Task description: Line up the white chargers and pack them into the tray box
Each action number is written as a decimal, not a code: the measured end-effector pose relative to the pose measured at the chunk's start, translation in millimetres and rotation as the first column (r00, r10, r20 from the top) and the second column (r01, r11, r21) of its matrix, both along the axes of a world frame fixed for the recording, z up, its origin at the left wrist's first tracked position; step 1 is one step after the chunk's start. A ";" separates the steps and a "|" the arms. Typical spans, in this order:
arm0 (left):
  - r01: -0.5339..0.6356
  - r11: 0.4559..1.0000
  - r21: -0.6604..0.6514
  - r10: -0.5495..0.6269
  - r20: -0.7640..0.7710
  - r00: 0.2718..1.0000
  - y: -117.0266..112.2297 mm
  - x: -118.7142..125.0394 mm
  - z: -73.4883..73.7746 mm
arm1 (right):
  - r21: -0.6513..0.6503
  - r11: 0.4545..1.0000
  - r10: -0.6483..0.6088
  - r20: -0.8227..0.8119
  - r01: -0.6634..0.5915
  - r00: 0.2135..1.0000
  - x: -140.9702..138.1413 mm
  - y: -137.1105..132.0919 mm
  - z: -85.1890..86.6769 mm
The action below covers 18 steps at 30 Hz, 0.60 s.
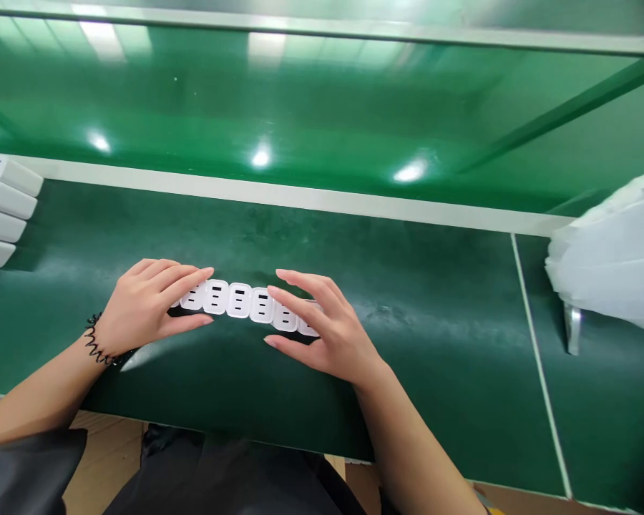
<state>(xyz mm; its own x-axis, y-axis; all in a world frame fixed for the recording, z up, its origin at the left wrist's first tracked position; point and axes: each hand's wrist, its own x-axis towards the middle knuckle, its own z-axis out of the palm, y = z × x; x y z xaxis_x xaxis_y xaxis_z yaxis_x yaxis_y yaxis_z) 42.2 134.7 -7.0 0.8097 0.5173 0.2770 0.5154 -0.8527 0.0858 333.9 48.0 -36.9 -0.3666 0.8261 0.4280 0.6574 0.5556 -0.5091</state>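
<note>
Several white USB charger blocks (239, 300) stand side by side in a slightly slanting row on the green tabletop, their port faces up. Each visible face has a wide dark slot and smaller slots. My left hand (153, 300) is closed over the row's left end, index finger along the far side and thumb along the near side. Over the right end lies my right hand (322, 322), fingers spread. Its index fingertip is over a charger's face, and the thumb sits a little below the row. Both end blocks are partly hidden under my hands.
At the far left, several larger white blocks (11, 204) with ports are stacked. A bundle of thin white sheets or bags (612, 250) hangs at the right, above a metal bracket (572, 329). A white strip (279, 194) and a glossy green panel (300, 107) border the table's back.
</note>
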 end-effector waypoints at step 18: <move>0.054 0.997 -0.056 -0.051 0.067 0.996 -13.6 5.6 -3.1 | 0.145 0.989 -0.020 0.267 -0.020 0.963 -13.8 -11.3 12.4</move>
<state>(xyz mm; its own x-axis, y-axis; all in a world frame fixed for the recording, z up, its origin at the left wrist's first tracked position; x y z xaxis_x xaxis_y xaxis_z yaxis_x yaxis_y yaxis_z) 47.8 121.1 -10.0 0.8173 0.4913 0.3011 0.4618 -0.8710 0.1679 320.1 36.7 -24.4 -0.4838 0.7623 0.4299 0.7585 0.6103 -0.2287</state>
